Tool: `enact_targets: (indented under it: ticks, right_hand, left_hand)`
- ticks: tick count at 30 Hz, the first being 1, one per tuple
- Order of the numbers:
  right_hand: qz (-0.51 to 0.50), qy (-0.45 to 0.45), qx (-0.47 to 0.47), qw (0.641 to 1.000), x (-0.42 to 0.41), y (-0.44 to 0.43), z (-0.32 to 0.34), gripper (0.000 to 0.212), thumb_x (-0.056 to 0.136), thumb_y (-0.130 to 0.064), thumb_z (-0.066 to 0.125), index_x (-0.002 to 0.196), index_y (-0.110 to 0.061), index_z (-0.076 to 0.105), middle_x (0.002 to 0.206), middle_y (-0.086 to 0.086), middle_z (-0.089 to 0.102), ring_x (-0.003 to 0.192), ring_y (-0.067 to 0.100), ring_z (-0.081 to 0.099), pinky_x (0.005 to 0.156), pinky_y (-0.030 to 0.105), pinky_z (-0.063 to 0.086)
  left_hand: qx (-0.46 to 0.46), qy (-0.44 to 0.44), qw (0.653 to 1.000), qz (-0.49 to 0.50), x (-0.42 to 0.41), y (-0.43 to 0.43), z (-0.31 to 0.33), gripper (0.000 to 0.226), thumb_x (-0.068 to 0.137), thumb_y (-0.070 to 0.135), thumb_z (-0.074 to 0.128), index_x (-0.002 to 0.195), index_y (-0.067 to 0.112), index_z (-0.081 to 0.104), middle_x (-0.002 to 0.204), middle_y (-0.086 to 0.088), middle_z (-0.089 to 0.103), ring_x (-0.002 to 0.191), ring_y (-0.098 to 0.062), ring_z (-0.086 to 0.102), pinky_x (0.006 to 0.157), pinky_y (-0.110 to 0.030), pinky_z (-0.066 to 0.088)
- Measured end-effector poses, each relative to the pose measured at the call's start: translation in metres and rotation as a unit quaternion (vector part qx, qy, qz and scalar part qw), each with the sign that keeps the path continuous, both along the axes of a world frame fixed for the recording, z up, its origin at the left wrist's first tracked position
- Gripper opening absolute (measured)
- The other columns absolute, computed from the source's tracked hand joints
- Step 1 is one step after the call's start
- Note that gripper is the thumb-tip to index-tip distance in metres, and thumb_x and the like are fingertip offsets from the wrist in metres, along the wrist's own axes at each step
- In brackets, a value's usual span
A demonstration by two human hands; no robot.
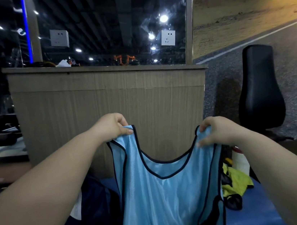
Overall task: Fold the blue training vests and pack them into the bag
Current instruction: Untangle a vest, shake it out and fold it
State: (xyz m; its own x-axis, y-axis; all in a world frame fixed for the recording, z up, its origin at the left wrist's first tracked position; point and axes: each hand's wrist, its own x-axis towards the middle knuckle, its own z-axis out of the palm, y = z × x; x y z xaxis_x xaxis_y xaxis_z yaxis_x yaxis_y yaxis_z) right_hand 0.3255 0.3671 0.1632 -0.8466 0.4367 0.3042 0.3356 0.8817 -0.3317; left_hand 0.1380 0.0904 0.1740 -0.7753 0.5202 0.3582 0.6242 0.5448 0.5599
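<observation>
Step in hand, my read: squaring up the vest in the air before the first fold. To do it well: hold both pinches level, pull the strap tops apart until the neckline is lying flat, let the hem hang free of the clutter below, then bring strap to strap for a clean lengthwise half.

Left hand is pinching the top of the left shoulder strap, fingers curled over the fabric with the thumb pressing on the near face. Right hand is gripping the right strap the same way but sitting lower, so the top edge is slanting. That wants levelling first.

The blue vest is hanging between the two hands, front face toward the camera, black trim showing round the neck and armholes. The lower part is running out of view, so I can't tell whether the hem is touching anything.

Just left of the vest, a dark navy bag, or what looks like one, is lying slumped; I can't see the mouth. Just right, a yellow-green vest is lying crumpled on the blue mat, with a white bottle standing behind it. Further out there's a wood-grain panel ahead and a black padded seat to the right.
</observation>
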Motion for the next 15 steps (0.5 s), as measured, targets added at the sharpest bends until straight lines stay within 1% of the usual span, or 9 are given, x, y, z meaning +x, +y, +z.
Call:
enact_targets:
  ticks: [1,2,3,5,7,8,11,13,15]
  right_hand:
    - [-0.017,-0.036,0.058,0.998,-0.002,-0.002,0.0,0.05,0.064,-0.041,0.088,0.102,-0.023,0.061,0.102,-0.004,0.053,0.096,0.015,0.053,0.08,0.031,0.049]
    - [-0.028,-0.06,0.103,0.992,-0.004,-0.004,0.0,0.053,0.065,-0.039,0.088,0.106,-0.022,0.058,0.104,-0.003,0.05,0.096,0.016,0.052,0.078,0.029,0.048]
    - [-0.046,-0.088,0.143,0.985,-0.008,-0.003,-0.002,0.049,0.07,-0.034,0.085,0.108,-0.02,0.057,0.105,-0.001,0.048,0.096,0.017,0.052,0.076,0.027,0.047]
    - [-0.087,-0.125,0.22,0.964,-0.017,0.002,-0.006,0.032,0.082,-0.022,0.073,0.111,-0.014,0.06,0.107,0.002,0.051,0.097,0.02,0.056,0.074,0.027,0.047]
    - [-0.116,-0.147,0.255,0.949,-0.024,0.004,-0.012,0.023,0.09,-0.014,0.06,0.112,-0.011,0.063,0.111,0.005,0.058,0.102,0.022,0.06,0.077,0.028,0.049]
    - [-0.118,-0.153,0.258,0.947,-0.027,0.005,-0.014,0.021,0.092,-0.014,0.057,0.112,-0.011,0.063,0.113,0.007,0.06,0.103,0.023,0.061,0.077,0.028,0.049]
    - [-0.113,-0.114,0.231,0.96,-0.033,0.003,-0.013,0.016,0.087,-0.021,0.065,0.099,-0.012,0.066,0.104,0.007,0.064,0.094,0.022,0.062,0.067,0.028,0.045]
    - [-0.096,-0.071,0.147,0.982,-0.034,-0.003,-0.006,0.022,0.078,-0.031,0.077,0.088,-0.012,0.069,0.09,0.005,0.067,0.083,0.02,0.062,0.064,0.028,0.046]
    - [-0.061,-0.035,0.02,0.997,-0.031,-0.007,0.003,0.029,0.071,-0.036,0.086,0.082,-0.014,0.07,0.084,0.0,0.067,0.081,0.017,0.061,0.069,0.029,0.046]
  left_hand:
    - [-0.004,0.004,1.0,0.0,-0.001,0.0,0.0,0.02,0.078,0.032,0.081,0.084,0.021,0.065,0.086,0.002,0.071,0.071,-0.012,0.061,0.06,-0.024,0.046]
    - [-0.006,0.008,1.0,0.001,-0.001,0.0,0.0,0.018,0.079,0.032,0.08,0.084,0.022,0.067,0.086,0.003,0.07,0.07,-0.011,0.061,0.06,-0.024,0.046]
    - [-0.006,0.013,1.0,0.005,-0.001,0.0,0.0,0.016,0.079,0.032,0.08,0.084,0.023,0.068,0.086,0.004,0.07,0.071,-0.012,0.061,0.061,-0.024,0.047]
    - [0.001,0.018,1.0,0.013,-0.003,-0.001,-0.001,0.014,0.079,0.033,0.08,0.082,0.024,0.07,0.086,0.005,0.07,0.076,-0.013,0.064,0.067,-0.028,0.05]
    - [0.013,0.018,1.0,0.021,-0.005,-0.001,-0.002,0.014,0.077,0.034,0.081,0.079,0.024,0.071,0.087,0.007,0.07,0.082,-0.012,0.066,0.072,-0.029,0.053]
    - [0.018,0.018,0.999,0.027,-0.006,-0.001,-0.003,0.014,0.077,0.034,0.081,0.078,0.024,0.072,0.087,0.008,0.069,0.083,-0.011,0.065,0.073,-0.029,0.053]
    - [0.024,0.018,0.999,0.041,-0.009,0.002,-0.005,0.013,0.077,0.035,0.081,0.076,0.025,0.072,0.087,0.009,0.069,0.084,-0.009,0.064,0.075,-0.028,0.053]
    - [0.02,0.021,0.998,0.048,-0.011,0.004,-0.007,0.012,0.08,0.036,0.078,0.079,0.026,0.073,0.09,0.009,0.069,0.087,-0.007,0.062,0.077,-0.028,0.051]
    - [0.009,0.033,0.998,0.056,-0.012,0.005,-0.009,0.011,0.084,0.037,0.074,0.086,0.026,0.074,0.097,0.009,0.068,0.096,-0.003,0.053,0.081,-0.026,0.046]
